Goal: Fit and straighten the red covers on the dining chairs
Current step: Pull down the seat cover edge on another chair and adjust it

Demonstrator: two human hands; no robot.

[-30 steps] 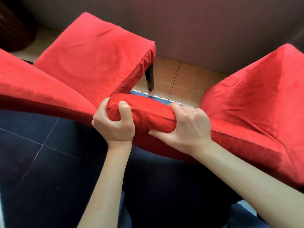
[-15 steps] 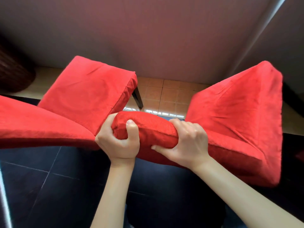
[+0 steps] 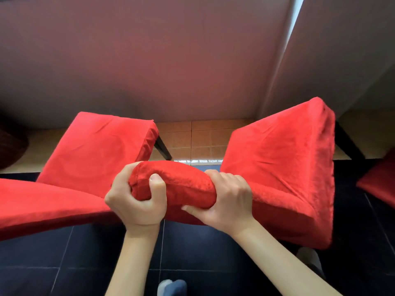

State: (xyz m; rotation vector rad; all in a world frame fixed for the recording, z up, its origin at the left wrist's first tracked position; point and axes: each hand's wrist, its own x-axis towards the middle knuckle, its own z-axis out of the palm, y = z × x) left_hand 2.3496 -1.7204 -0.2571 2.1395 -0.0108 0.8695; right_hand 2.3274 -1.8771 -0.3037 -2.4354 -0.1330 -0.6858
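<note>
1. Centrally, two bare hands grip the top of a chair back wrapped in a red cover (image 3: 181, 180), seen from above by a head camera.
2. Left hand (image 3: 136, 201) holds the left end of that padded top — thumb curled over the near face, fingers wrapped behind the corner.
3. Right hand (image 3: 226, 199) clasps the same top just beside the left, fingers over the far side and thumb tucked under the lower edge.
4. Both hands are closed tight on the fabric; the cover bulges into a rounded roll between them.
5. The cover runs on to the right over this chair's seat (image 3: 284, 167), where it lies with faint creases and a seam along the right edge.
6. A second chair (image 3: 100, 150), also red-covered, stands to the left, its seat near the gripped corner; whether they touch cannot be told behind the left hand.
7. Its red back (image 3: 42, 201) stretches across the lower left.
8. A black leg (image 3: 163, 148) shows under the second chair's far corner.
9. Dark tiles (image 3: 53, 263) cover the near floor, tan tiles (image 3: 198, 137) the strip by the wall (image 3: 171, 60).
10. A red corner (image 3: 380, 184) — perhaps another covered chair — shows at the right edge.
11. A socked foot (image 3: 172, 287) shows at the bottom edge.
</note>
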